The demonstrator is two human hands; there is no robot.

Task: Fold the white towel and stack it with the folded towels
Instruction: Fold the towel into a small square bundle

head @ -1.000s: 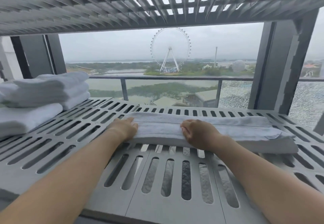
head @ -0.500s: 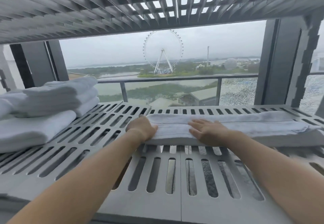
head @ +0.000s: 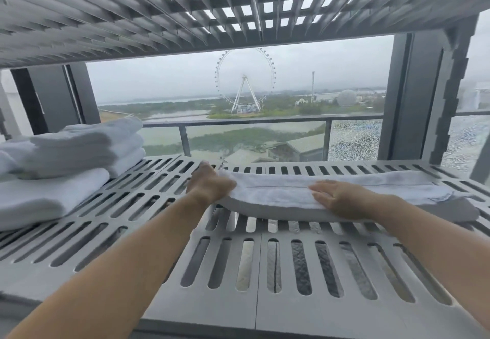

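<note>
The folded white terry towel (head: 278, 193) lies on the grey slotted shelf (head: 230, 267), long axis left-right. The left hand (head: 209, 185) grasps its left end; the right hand (head: 338, 198) presses flat, fingers straight. The folded white towel stack (head: 74, 150) sits well left.

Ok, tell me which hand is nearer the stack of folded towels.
Left. The left hand holds the white towel at its left end, closest to the stack of folded towels; the right hand lies flat mid-towel, farther right.
</note>
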